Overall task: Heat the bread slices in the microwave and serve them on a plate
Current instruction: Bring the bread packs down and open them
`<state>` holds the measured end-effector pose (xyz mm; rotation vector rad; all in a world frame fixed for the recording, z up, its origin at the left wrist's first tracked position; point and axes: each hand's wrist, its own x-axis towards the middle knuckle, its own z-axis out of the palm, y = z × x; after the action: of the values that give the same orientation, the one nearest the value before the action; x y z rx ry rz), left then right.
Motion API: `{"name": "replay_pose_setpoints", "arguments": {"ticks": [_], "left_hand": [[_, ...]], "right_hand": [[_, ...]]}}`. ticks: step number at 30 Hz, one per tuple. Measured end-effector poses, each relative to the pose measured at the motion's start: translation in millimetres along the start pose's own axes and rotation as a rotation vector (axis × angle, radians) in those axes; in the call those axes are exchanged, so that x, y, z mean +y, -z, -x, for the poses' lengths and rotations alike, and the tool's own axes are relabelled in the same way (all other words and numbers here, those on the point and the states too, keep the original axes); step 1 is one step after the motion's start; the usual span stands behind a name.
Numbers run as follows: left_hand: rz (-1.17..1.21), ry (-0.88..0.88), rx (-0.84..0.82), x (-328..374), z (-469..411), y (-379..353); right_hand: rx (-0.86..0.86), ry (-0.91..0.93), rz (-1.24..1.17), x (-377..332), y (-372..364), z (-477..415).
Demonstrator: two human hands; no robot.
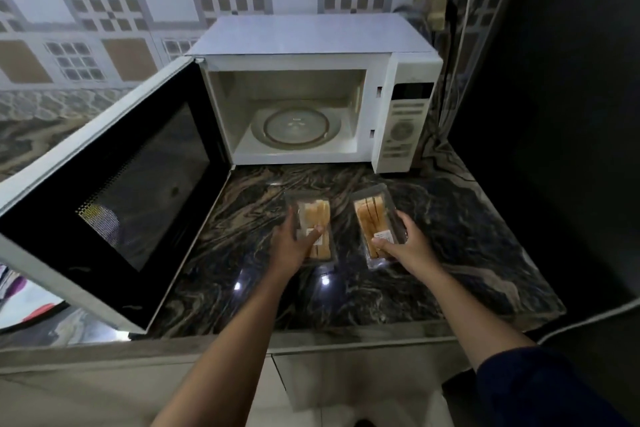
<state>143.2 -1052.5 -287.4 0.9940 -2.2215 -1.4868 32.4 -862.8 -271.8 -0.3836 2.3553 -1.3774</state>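
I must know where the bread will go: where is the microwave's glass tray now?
In the head view the glass tray lies on the floor of the open microwave, at the back of the counter, just right of its swung-out door.

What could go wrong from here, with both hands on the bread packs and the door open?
The left pack and right pack look wrapped in clear plastic; heated like that, it might soften. The microwave door stands wide open to the left of the left hand, and a swing of the arm could knock it.
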Motion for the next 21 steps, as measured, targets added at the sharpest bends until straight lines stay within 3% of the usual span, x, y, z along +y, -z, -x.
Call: {"name": "replay_pose_setpoints", "arguments": {"ticks": [3, 7, 12, 14, 16, 19, 21], "left_hand": [[-0.044, 0.044, -0.008, -1.9, -7.2, 0.6], [-0.055, -0.021, -0.032, -7.9, -8.7, 0.9], [-0.122, -0.192, -0.05, -19.9, 7.6, 7.0], [-0.1, -0.232, -0.092, -24.2, 15.5, 11.8], [-0.066, -0.256, -0.12, -24.3, 25.7, 18.1], [0.004, -0.253, -0.192, -28.6, 36.1, 28.5], [0.082, -0.182, -0.229, -33.0, 40.7, 34.7]], "right_hand": [[0.014, -0.028, 0.032, -0.4, 2.5, -6.2], [0.103, -0.043, 0.305, -8.5, 0.2, -8.6], [0.267, 0.35, 0.457, -44.5, -11.4, -7.1], [0.138, 0.457, 0.484, -58.9, -19.6, -8.6], [-0.103, 0.499, 0.512, -70.3, -29.4, -6.2], [-0.453, 0.476, 0.598, -78.4, -45.6, 1.3], [-0.599, 0.438, 0.731, -79.6, -56.3, 4.8]]}}
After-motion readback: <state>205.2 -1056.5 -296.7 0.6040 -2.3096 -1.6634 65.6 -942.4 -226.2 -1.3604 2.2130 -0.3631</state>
